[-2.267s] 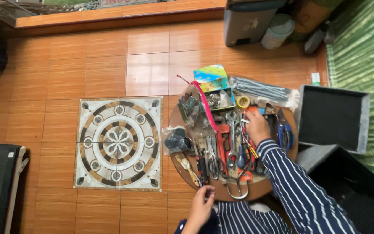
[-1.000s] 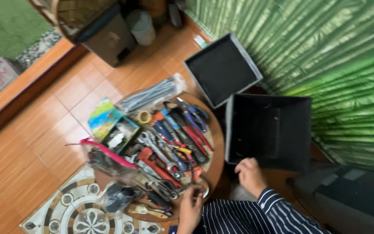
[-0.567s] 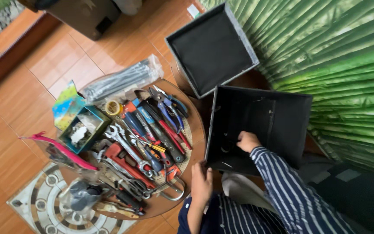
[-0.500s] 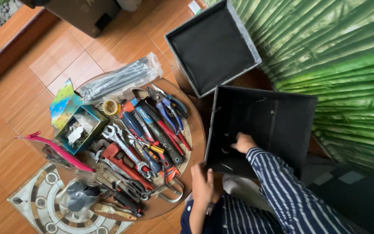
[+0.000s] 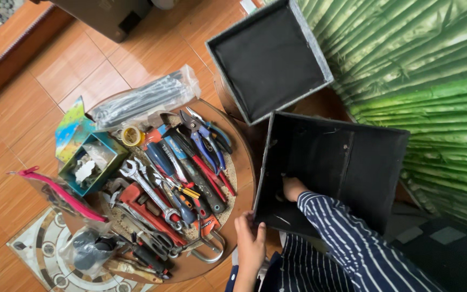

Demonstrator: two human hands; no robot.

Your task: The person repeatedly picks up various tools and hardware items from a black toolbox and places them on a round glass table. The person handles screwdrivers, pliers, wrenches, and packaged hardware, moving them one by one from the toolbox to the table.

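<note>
My right hand [image 5: 293,187], in a striped sleeve, reaches down inside a deep black fabric box [image 5: 377,173] that stands beside a round wooden table [image 5: 244,178]. Its fingers are lost in the dark near the box's left wall, so whether they hold anything is unclear. My left hand [image 5: 249,240] grips the box's near-left corner rim. Tools cover the table: a red pipe wrench [image 5: 142,204], a silver spanner [image 5: 146,185] and blue-handled pliers [image 5: 205,145].
A second black box with a grey rim [image 5: 268,54] sits just beyond the first. Also on the table are a teal box of small parts [image 5: 90,162], a bag of black ties [image 5: 141,100], yellow tape [image 5: 132,135] and a pink-zipped clear pouch [image 5: 55,189]. A green ribbed wall [image 5: 433,65] is at the right.
My right hand left the tools on the table and went into the black box, now lower and nearer its left wall. My left hand took hold of the box's corner.
</note>
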